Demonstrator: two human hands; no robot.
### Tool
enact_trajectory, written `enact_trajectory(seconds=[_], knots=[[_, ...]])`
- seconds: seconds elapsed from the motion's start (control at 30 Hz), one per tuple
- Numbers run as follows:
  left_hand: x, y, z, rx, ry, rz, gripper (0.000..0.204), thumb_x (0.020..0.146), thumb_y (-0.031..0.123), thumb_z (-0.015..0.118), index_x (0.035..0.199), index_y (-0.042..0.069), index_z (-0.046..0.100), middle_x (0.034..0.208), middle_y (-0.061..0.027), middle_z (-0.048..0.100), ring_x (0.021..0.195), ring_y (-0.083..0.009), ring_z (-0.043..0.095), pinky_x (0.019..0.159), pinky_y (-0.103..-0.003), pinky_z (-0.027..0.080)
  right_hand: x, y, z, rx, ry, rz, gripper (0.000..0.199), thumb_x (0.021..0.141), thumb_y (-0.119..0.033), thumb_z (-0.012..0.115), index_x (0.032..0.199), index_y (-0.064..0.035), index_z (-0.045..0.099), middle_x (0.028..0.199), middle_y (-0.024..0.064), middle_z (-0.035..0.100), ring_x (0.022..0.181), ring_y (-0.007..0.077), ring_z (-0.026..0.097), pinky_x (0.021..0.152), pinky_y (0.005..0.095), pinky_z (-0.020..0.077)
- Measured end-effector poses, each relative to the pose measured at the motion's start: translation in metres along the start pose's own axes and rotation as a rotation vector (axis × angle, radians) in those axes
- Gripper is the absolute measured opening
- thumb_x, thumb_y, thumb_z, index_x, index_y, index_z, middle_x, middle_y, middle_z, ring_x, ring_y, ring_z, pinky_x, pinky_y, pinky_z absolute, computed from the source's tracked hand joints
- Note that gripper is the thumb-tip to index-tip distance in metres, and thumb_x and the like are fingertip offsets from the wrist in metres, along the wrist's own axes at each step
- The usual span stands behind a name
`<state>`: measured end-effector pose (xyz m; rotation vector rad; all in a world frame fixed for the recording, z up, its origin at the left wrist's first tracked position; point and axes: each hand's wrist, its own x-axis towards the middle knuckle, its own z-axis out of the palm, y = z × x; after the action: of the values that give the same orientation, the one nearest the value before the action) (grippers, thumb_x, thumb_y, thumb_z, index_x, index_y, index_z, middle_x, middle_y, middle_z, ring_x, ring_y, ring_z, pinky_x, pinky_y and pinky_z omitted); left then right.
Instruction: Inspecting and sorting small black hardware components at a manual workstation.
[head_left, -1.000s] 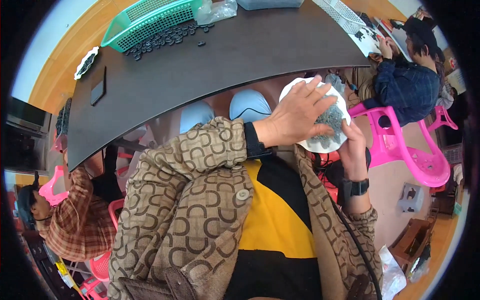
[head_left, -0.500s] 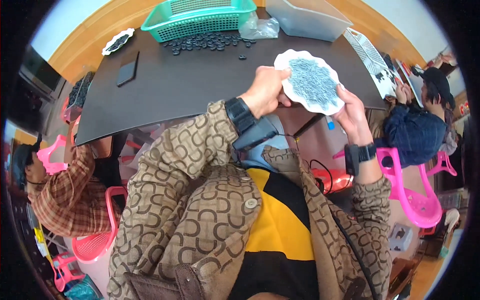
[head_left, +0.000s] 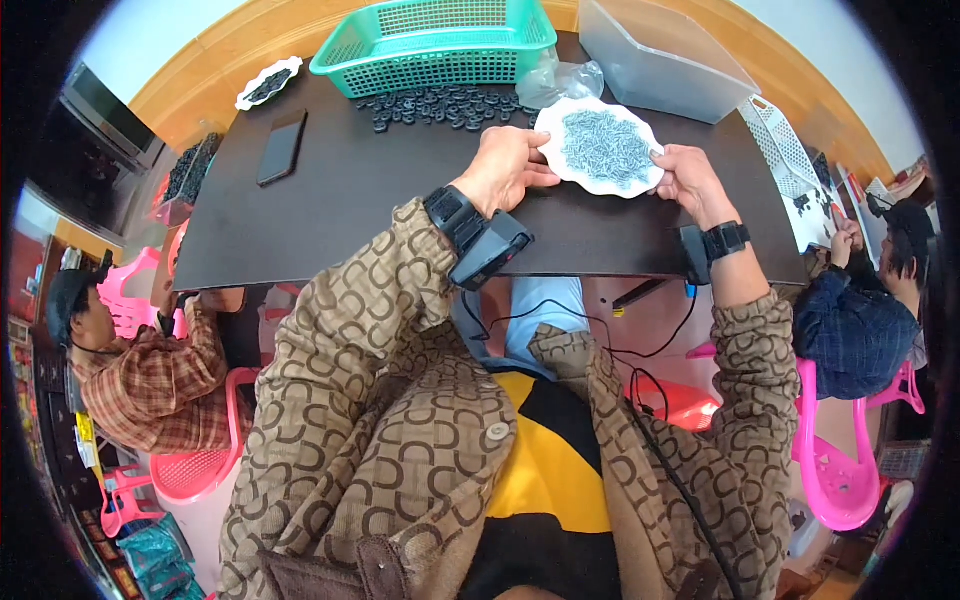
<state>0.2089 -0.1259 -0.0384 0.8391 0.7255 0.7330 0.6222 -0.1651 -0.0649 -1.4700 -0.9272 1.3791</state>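
Observation:
Both of my hands hold a white scalloped plate [head_left: 598,188] above the dark table [head_left: 350,225]. A heap of small slim grey pieces [head_left: 606,148], too fine to identify, covers its middle. My left hand [head_left: 503,166] pinches the plate's left rim, thumb at the edge. On the right rim, my right hand [head_left: 692,182] grips with the thumb on top and the fingers partly hidden. Just beyond the plate and my left hand, many black oval parts [head_left: 430,108] lie scattered on the tabletop.
A green basket [head_left: 445,72], a crumpled clear bag [head_left: 560,82] and a translucent bin [head_left: 670,72] line the table's back. At left are a phone [head_left: 282,147] and a white dish [head_left: 246,101] of black pieces. People sit on both sides; a cable hangs below.
The plate, held in both hands, has moved left from beyond the table's near edge to over the tabletop, and looks more level. The view has shifted too.

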Motion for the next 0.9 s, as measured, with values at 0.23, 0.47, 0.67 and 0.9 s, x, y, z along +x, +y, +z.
enact_trajectory(seconds=[0.23, 0.47, 0.67, 0.9], knots=[[0.029, 0.025, -0.001, 0.141, 0.065, 0.057, 0.042, 0.126, 0.019, 0.067, 0.15, -0.015, 0.075, 0.145, -0.0277, 0.081, 0.12, -0.0354, 0.082, 0.106, -0.046, 0.07, 0.031, -0.043, 0.024, -0.597, 0.238, 0.005, 0.026, 0.124, -0.021, 0.071, 0.109, -0.0003, 0.08, 0.1, 0.0194, 0.086, 0.089, 0.0306, 0.089, 0.069, 0.0417, 0.0669], [0.05, 0.021, -0.038, 0.077, 0.029, 0.049, 0.036, 0.123, 0.012, 0.069, 0.148, -0.013, 0.076, 0.13, -0.0223, 0.085, 0.101, -0.0319, 0.086, 0.094, -0.042, 0.073, 0.065, -0.081, 0.09, -0.747, 0.249, -0.117, 0.02, 0.12, -0.016, 0.072, 0.113, 0.0002, 0.081, 0.102, 0.0188, 0.086, 0.093, 0.0297, 0.087, 0.075, 0.0417, 0.0661], [0.056, 0.033, -0.058, 0.019, 0.001, 0.087, 0.034, 0.122, 0.006, 0.07, 0.149, -0.014, 0.076, 0.125, -0.0208, 0.085, 0.095, -0.0302, 0.086, 0.088, -0.041, 0.075, 0.087, -0.113, 0.15, -0.893, 0.22, -0.218, 0.016, 0.116, -0.013, 0.073, 0.116, 0.0006, 0.082, 0.104, 0.0184, 0.086, 0.097, 0.029, 0.086, 0.081, 0.0416, 0.0655], [0.056, 0.026, -0.073, 0.047, -0.067, 0.117, 0.044, 0.124, 0.009, 0.072, 0.159, -0.017, 0.071, 0.129, -0.0212, 0.085, 0.1, -0.0298, 0.087, 0.089, -0.043, 0.078, 0.083, -0.11, 0.15, -1.021, 0.176, -0.341, 0.015, 0.112, -0.008, 0.074, 0.12, 0.001, 0.083, 0.107, 0.0178, 0.086, 0.101, 0.0282, 0.084, 0.088, 0.0416, 0.0647]])
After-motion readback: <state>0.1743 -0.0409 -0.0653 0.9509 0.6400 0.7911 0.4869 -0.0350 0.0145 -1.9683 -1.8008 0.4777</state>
